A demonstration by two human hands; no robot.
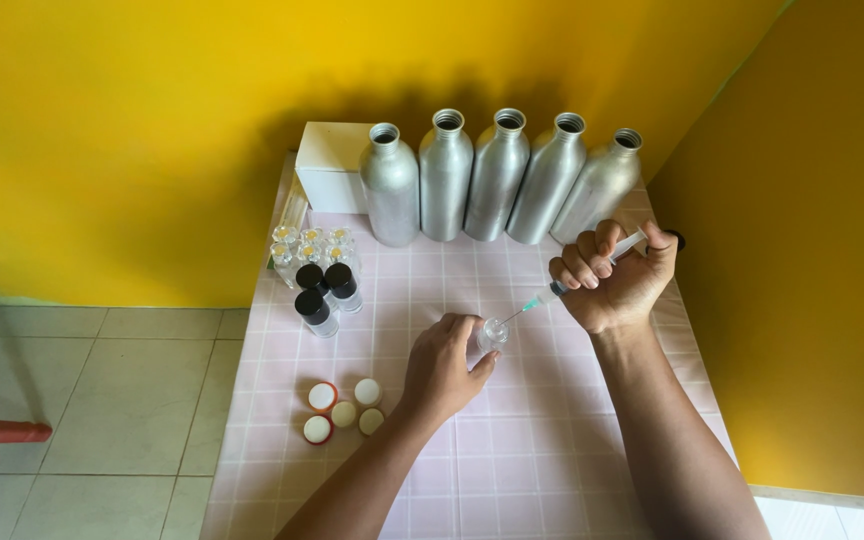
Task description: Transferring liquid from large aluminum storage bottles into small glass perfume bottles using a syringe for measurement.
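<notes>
My left hand (444,365) grips a small clear glass vial (493,332) standing on the pink checked table (552,440). My right hand (617,280) holds a plastic syringe (592,265) tilted down to the left, thumb on its plunger. The syringe's thin needle points into the vial's open mouth. Both forearms reach in from the bottom edge.
Several open silver metal bottles (497,180) line the table's back edge beside a white box (332,165). At the left stand small clear vials (310,245), three with black caps (314,305). Loose round caps (344,408) lie near my left wrist. Yellow walls close in behind and right.
</notes>
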